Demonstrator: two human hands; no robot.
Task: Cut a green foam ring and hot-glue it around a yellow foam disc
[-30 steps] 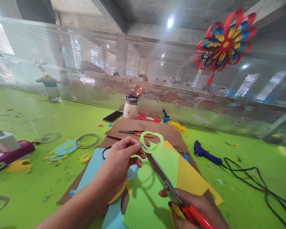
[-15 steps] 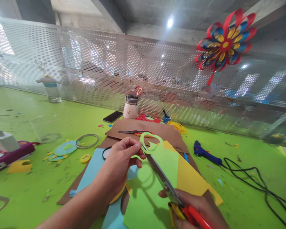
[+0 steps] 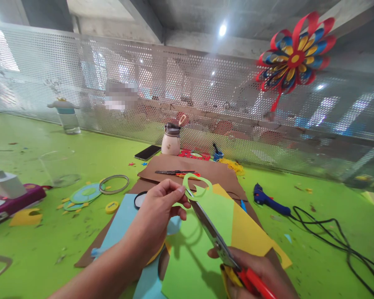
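My left hand (image 3: 165, 203) pinches a light green paper cutout (image 3: 208, 182) between thumb and fingers; its loop stands out to the right of the fingertips. In my right hand (image 3: 252, 268) is a pair of scissors (image 3: 210, 226) with red and yellow handles, the blades pointing up and left. Their tips meet the paper right beside my left thumb. Below both hands lie a green sheet (image 3: 190, 265), a yellow sheet (image 3: 249, 232) and a light blue sheet (image 3: 118, 222), stacked on brown cardboard (image 3: 162, 166).
A blue glue gun (image 3: 271, 199) with a black cord lies to the right. On the left are a metal ring (image 3: 114, 192), yellow tape roll (image 3: 111, 207), clear cup (image 3: 57, 170) and purple power strip (image 3: 25, 203). A jar (image 3: 171, 141) and phone (image 3: 147, 152) stand at the back.
Almost nothing differs. The green cutout's loop has shifted very slightly at the scissor tips, while both hands keep their places.
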